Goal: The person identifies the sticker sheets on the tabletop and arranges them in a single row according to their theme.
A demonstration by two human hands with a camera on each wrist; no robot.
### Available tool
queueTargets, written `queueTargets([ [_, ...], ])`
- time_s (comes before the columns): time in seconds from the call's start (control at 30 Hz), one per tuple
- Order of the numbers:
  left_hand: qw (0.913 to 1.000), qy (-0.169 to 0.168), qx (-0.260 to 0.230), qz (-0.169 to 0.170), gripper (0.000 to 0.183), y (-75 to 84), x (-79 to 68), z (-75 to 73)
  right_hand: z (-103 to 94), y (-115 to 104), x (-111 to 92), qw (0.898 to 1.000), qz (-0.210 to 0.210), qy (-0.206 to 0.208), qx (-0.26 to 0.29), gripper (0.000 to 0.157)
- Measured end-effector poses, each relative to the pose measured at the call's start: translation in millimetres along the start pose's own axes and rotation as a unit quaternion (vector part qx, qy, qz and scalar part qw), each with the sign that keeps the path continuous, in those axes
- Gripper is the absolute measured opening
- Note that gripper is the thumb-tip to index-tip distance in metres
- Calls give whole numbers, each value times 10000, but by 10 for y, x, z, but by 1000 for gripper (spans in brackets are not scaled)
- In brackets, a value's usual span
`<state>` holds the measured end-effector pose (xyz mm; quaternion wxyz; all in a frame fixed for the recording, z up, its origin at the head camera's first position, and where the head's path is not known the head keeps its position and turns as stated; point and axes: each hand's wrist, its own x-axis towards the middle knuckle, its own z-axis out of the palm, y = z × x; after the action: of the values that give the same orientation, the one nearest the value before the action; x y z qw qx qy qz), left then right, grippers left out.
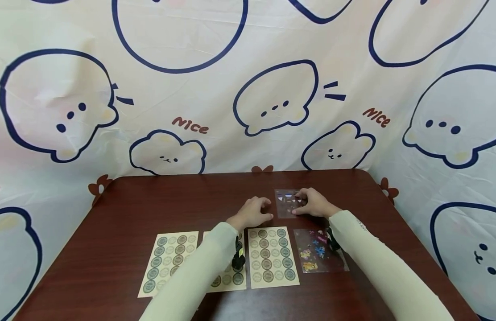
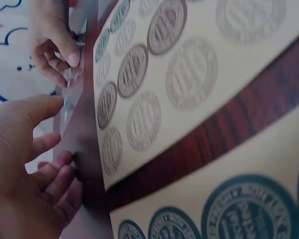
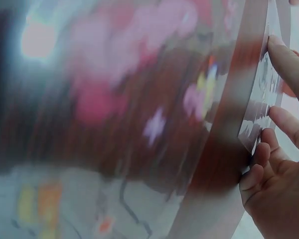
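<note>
A small clear sheet with little printed shapes [image 1: 286, 206] lies on the dark table, toward its back. My right hand [image 1: 315, 203] is over this sheet's right side, thumb and fingers spread apart; in the right wrist view its fingertips [image 3: 276, 45] touch the sheet. Just left of the sheet, my left hand [image 1: 252, 213] is held with loosely bent fingers and nothing between them. The left wrist view shows the left hand [image 2: 32, 164] facing the other hand across a gap. Below it lies a cream sheet of round stickers [image 1: 273, 283].
Two more cream sheets of round stickers, a left one [image 1: 151, 285] and a middle one [image 1: 232, 286] partly under the left sleeve, lie on the table [image 1: 183, 200]. A clear sheet with colourful stickers [image 1: 318, 252] lies by the right forearm. A patterned cloth [image 1: 220, 151] hangs behind.
</note>
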<state>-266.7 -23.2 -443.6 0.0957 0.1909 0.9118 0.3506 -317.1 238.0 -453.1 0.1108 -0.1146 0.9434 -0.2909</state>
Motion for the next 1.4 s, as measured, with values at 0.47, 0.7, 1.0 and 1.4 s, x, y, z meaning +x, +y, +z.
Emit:
queueTargets([
  [0.47,9966,-83,-755,-318,71,-181,118,29,130,-189,46,9999,95,-18,80,62],
  [0.7,9979,-10,-577,-308,73,-189,109,40,198,-250,70,10000,1,-56,54,64],
  [1.0,9973,114,-635,-361,70,-155,73,85,63,-175,13,9990,-407,-126,-154,72],
  [1.4,9980,34,-550,-322,78,-193,113,48,98,-161,46,9986,-379,-274,-243,69],
])
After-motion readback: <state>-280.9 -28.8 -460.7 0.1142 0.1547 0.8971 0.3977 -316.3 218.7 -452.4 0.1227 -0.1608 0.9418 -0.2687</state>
